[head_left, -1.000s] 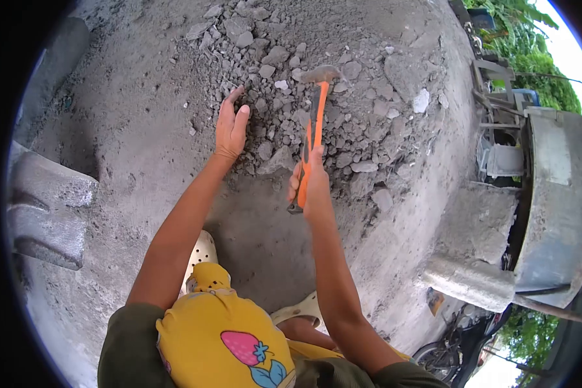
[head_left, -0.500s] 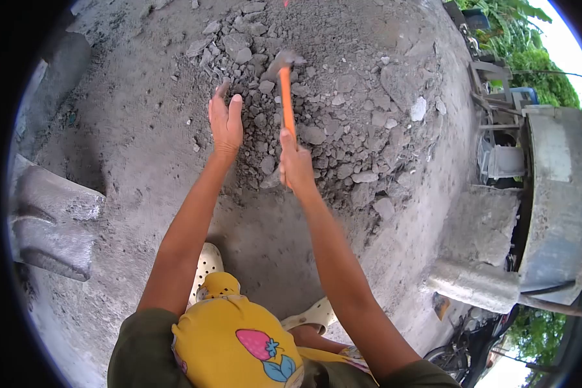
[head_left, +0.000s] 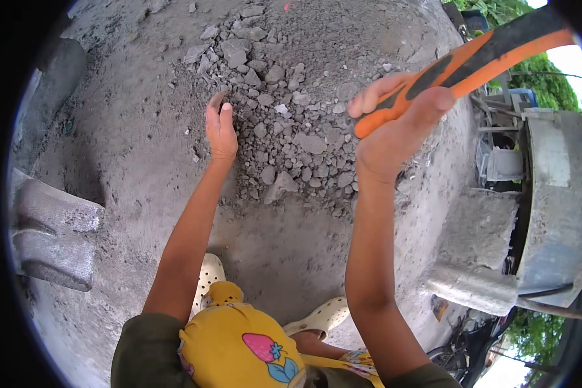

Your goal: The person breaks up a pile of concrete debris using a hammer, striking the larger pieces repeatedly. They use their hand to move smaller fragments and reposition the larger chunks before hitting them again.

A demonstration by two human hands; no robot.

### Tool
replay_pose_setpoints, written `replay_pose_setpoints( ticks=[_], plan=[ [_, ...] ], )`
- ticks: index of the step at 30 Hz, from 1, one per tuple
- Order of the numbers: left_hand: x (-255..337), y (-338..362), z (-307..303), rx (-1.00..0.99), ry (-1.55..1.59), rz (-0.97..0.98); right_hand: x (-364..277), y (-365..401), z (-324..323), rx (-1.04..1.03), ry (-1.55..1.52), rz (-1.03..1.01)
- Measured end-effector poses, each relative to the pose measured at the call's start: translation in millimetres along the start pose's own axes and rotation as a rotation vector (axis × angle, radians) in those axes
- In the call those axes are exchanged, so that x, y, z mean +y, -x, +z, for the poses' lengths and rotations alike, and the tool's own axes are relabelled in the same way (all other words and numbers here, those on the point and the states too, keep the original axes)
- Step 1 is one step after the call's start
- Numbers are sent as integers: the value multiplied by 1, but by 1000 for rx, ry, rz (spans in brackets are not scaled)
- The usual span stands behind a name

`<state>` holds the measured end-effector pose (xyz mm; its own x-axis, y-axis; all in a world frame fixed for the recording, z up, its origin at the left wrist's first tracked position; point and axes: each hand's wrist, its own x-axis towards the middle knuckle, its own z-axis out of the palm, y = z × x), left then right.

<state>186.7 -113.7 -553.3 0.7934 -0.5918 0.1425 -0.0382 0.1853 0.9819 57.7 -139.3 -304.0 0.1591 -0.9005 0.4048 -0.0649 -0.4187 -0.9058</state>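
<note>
My right hand (head_left: 394, 139) is wrapped around the orange and black handle of a hammer (head_left: 482, 58), raised close to the camera at the upper right. The hammer's head lies beyond the edge of the view. Over the left edge of the broken concrete rubble (head_left: 310, 143), my left hand (head_left: 222, 134) is held with thumb and fingers apart and nothing visible in them. Grey chunks of many sizes make up the pile, with larger pieces (head_left: 234, 50) toward its far left side and a pale fragment (head_left: 280, 108) near the middle.
A grey metal blade-like piece (head_left: 55, 229) lies at the left. On the right are a concrete block (head_left: 478, 226), a white roll-shaped piece (head_left: 472, 288) and a large round container (head_left: 559, 200). My feet in pale perforated clogs (head_left: 323, 315) stand at the near side.
My right hand has lifted the hammer from the rubble up and to the right, toward the camera. The left hand has shifted slightly. A chunk at the pile's near edge has changed position.
</note>
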Motion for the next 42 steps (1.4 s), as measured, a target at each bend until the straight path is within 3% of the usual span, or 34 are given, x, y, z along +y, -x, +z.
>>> replay_pose_setpoints(
  ticks=[1,3,5,8,9,10,12,14,18,22,24,25,27,30,36,39,42],
  plan=[
    [-4,1,1,8,-10,11,24,9,8,37,25,-100],
    [-2,-2,-2,11,-54,15,91,53,12,16,117,121],
    [6,1,-5,-18,-126,-11,129,88,8,-240,313,788],
    [-13,-1,-4,-9,-73,1,125,77,1,-343,311,1157],
    [-9,0,-6,-21,-72,-5,110,70,-3,-344,98,1139],
    [-8,4,-7,-14,-48,-31,95,65,-1,-283,53,1121],
    [-7,-1,-3,-1,12,-58,66,52,-9,-349,-114,1065],
    [-3,2,-4,0,20,-59,29,32,-10,-309,-147,877],
    [1,2,-6,-8,77,-64,-30,-15,5,-157,-157,265],
    [2,2,-7,-4,97,-61,13,-16,29,-14,-53,-139],
    [2,2,-7,-13,114,-88,94,31,40,-18,-23,0],
    [3,2,-6,-18,125,-100,142,64,37,-38,206,247],
    [2,3,-6,-29,29,-70,136,71,29,-359,149,1130],
    [4,-1,-10,-29,3,-68,117,70,23,-288,-70,1184],
    [-7,2,-9,15,90,-56,20,5,-4,-272,-105,657],
    [-5,1,-8,44,106,-48,-29,-45,11,-175,-139,187],
    [2,1,-9,31,112,-62,-14,-66,40,-127,-203,-139]
  ],
)
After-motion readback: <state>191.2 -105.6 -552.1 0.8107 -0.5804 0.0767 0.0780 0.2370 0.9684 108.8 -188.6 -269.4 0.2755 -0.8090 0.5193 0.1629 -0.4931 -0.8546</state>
